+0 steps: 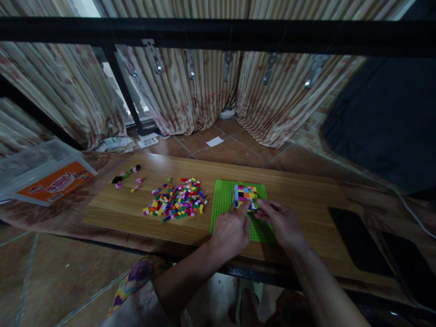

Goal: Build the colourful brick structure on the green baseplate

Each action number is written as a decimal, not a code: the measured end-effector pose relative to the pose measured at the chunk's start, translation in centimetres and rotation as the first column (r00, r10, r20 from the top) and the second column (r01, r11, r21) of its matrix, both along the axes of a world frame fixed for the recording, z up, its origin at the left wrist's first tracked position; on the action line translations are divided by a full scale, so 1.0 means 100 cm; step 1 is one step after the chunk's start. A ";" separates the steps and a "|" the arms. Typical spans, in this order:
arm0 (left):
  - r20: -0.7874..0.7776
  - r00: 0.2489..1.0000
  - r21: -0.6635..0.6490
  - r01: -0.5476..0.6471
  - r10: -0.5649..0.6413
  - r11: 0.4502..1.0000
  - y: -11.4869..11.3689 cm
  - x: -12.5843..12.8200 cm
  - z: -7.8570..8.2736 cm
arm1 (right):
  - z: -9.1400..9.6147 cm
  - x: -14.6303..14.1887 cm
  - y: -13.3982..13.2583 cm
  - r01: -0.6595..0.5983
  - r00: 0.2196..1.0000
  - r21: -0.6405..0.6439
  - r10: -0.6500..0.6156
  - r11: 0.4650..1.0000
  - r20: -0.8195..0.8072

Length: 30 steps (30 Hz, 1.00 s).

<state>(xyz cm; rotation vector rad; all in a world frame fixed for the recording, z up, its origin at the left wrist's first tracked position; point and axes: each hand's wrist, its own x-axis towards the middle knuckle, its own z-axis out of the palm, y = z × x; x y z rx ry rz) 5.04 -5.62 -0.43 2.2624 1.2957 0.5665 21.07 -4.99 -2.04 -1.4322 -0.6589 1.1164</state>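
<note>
A green baseplate (pixel 223 200) lies on the wooden board (pixel 153 168), and a small block of multicoloured bricks (pixel 245 194) stands built on its far right part. My left hand (pixel 230 230) rests on the plate's near side, fingers curled, fingertips at the block's near edge. My right hand (pixel 279 221) comes in from the right with its fingers pinched against the block's near right corner. Whether either hand holds a loose brick is hidden. A heap of small coloured bricks (pixel 177 200) lies left of the plate.
A few stray bricks (pixel 126 177) lie at the board's far left. A clear plastic box with an orange label (pixel 51 179) sits at the left edge. Two dark phones (pixel 357 238) lie at the right. Striped curtains and a black rail stand behind.
</note>
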 end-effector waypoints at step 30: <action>0.771 -0.134 -0.628 0.003 0.623 0.778 0.063 -0.118 0.050 | -0.019 -0.138 0.018 -0.519 0.227 -0.146 0.300 0.842 0.926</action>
